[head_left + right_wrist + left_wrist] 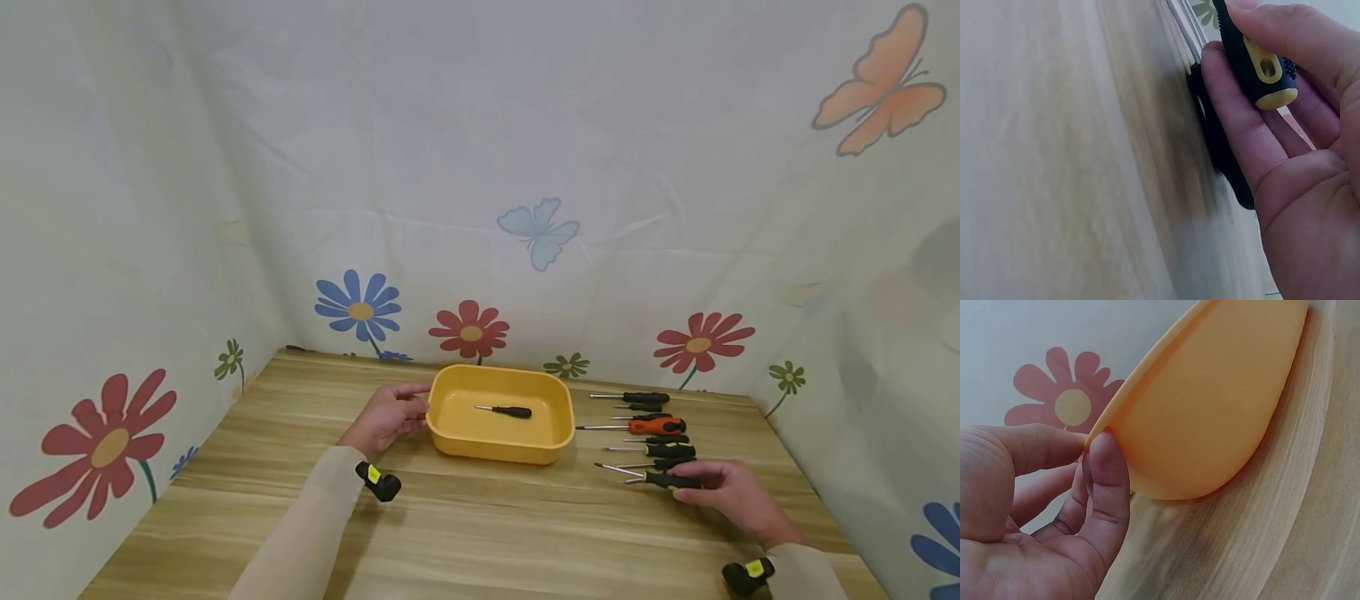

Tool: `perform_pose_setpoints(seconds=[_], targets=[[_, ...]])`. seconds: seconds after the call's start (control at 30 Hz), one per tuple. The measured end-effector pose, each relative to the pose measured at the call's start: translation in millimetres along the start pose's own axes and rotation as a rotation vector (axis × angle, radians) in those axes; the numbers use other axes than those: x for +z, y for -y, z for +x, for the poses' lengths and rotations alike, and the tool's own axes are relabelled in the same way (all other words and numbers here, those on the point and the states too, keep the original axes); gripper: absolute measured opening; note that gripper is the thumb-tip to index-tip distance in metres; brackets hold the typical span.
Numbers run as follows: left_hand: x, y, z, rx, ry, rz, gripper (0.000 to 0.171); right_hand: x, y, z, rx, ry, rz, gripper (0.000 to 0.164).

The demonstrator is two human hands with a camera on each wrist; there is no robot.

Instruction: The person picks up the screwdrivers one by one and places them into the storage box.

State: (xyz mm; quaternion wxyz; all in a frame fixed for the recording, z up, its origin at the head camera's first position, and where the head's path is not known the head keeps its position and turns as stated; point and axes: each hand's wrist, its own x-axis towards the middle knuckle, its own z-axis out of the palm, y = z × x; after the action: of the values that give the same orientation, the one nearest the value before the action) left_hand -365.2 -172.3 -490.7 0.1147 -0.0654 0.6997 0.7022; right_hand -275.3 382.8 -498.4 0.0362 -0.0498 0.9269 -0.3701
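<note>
My left hand (390,417) pinches the left end rim of a yellow plastic basin (491,450), thumb and fingertips meeting at the rim in the left wrist view. On the basin's floor lies a small black-handled screwdriver (513,412). At the right, my right hand (727,496) holds a black-and-yellow screwdriver (1260,69) by its handle, between thumb and fingers. Its shaft points left in the head view. Just behind it lies another black-handled screwdriver (1210,125), partly hidden by the fingers in the right wrist view.
Beyond the right hand, several screwdrivers lie in a column, tips left, among them one with an orange-red handle (656,427). A dark thin object (298,348) lies at the table's far left corner. Flower-printed curtains (480,275) border the wooden table (465,533).
</note>
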Motion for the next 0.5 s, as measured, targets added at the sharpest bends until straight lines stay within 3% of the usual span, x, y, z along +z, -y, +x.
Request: perform_pose_setpoints(seconds=[0.17,0.5], targets=[[-0.5,-0.1,0.1,-0.011,-0.002,-0.003,0.042,-0.1,9.7,2.2,-0.012,-0.009,0.028,0.04],[0.2,-0.9,-0.4,-0.005,0.004,-0.008,0.043,-1.2,22.7,10.3,-0.114,-0.065,0.103,0.038]])
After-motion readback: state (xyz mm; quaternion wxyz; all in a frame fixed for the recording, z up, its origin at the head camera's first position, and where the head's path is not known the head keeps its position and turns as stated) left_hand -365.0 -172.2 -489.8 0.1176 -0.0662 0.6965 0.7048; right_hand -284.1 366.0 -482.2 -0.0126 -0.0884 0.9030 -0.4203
